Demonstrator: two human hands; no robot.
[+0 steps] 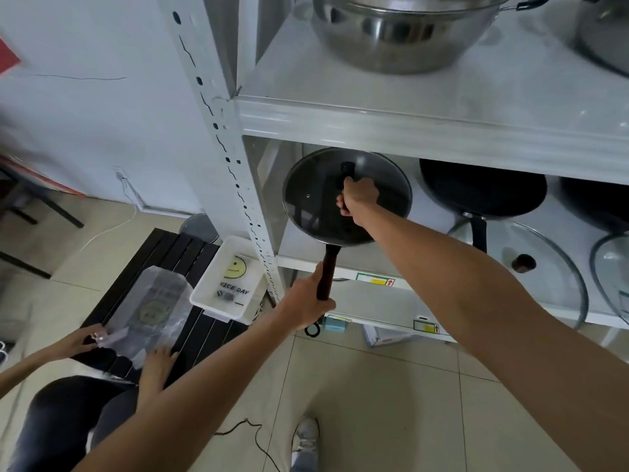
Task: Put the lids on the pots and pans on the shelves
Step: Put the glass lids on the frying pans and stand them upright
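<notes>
The left hand (306, 301) is clenched around the dark brown handle (328, 272) of a black round frying pan (343, 238), which sits at the left end of the lower white shelf (374, 270), its handle sticking out over the near edge. The right hand (359, 197) grips the black knob (347, 170) of a round glass lid with a metal rim (313, 195). The lid lies over the frying pan and covers it almost fully; whether it is seated all the way round cannot be told.

To the right on the same shelf stands a second black frying pan (483, 190) without a lid, farther back. Near it, at the front of the shelf, lies a clear glass lid with a dark knob (544, 267), leaning partly over the second pan's handle. The edge of another glass lid (612, 267) shows at the far right.

On the upper white shelf (442, 120) stands a large shiny steel pot (401, 35), with part of another steel vessel (602, 32) to its right.

Left of the white metal shelf post (235, 172) is a low black slatted table (190, 260) holding a white plastic tray with a yellow smiley face (228, 281). A second person's two hands (119, 349) rest on a clear plastic bag (153, 311) on that table. The floor is pale tile (374, 386).
</notes>
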